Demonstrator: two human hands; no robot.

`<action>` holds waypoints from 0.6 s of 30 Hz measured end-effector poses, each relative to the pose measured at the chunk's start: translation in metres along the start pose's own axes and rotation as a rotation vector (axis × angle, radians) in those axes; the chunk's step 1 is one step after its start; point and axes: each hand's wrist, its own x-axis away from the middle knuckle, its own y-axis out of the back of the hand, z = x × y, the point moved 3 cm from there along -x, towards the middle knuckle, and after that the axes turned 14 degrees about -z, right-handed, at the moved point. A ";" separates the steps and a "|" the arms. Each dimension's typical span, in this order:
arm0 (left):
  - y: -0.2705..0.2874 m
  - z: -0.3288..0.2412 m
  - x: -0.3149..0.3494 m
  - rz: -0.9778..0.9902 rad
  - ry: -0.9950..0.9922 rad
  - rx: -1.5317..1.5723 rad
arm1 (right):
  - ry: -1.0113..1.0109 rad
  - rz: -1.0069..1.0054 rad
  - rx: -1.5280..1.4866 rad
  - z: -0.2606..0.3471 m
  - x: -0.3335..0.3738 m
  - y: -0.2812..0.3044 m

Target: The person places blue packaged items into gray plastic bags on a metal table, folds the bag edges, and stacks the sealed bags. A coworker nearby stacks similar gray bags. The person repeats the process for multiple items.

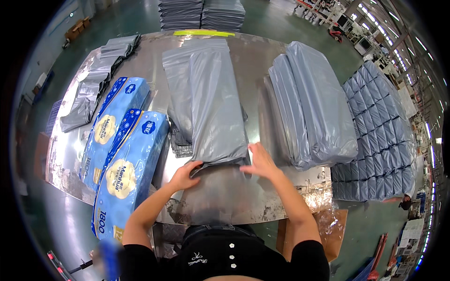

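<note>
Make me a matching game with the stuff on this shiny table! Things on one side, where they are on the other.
Things:
1. blue packs
2. filled grey bag
3. stack of packed grey bags
4. flat empty grey bags

Places:
A. right side of the table
B. far left corner
C. middle, under both hands
D. near left edge

Pairs: 1-D, 2-C, 3-A, 4-B. The left hand and right hand press the bag's near end.

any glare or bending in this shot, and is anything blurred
Head view: overhead lights glare off the steel table; fisheye bows its edges and blackens the corners; the grey bag under the left hand and right hand is sharp; a blurred patch sits at lower left.
</note>
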 end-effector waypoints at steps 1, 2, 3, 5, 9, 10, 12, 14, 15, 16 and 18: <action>0.001 0.007 0.010 -0.062 0.099 0.003 | 0.006 0.000 0.026 0.009 0.017 0.008; -0.002 0.014 0.013 -0.200 0.126 0.056 | 0.022 -0.022 0.068 0.011 0.035 0.013; -0.004 0.016 0.012 -0.203 0.065 0.008 | 0.030 -0.041 0.106 0.011 0.052 0.014; -0.002 0.015 0.006 -0.216 -0.064 -0.100 | 0.028 -0.112 0.108 -0.012 0.075 0.000; -0.005 0.006 -0.007 -0.397 0.119 0.028 | -0.531 -0.425 -0.423 -0.074 0.080 -0.020; -0.006 0.007 -0.009 -0.455 0.158 0.036 | -0.638 -0.515 -0.613 -0.085 0.074 -0.023; -0.013 0.011 -0.018 -0.574 0.230 0.071 | -0.843 -0.701 -0.973 -0.106 0.064 -0.022; -0.007 0.018 -0.015 -0.601 0.190 0.067 | -0.446 -0.543 -0.472 -0.054 0.051 -0.001; -0.010 0.020 -0.013 -0.601 0.175 0.076 | -0.311 -0.453 -0.302 -0.034 0.057 0.000; -0.009 0.016 -0.016 -0.576 0.191 0.078 | -0.166 -0.382 -0.140 -0.014 0.064 -0.001; -0.007 0.013 -0.021 -0.556 0.195 0.061 | 0.007 -0.218 -0.011 0.004 0.080 -0.015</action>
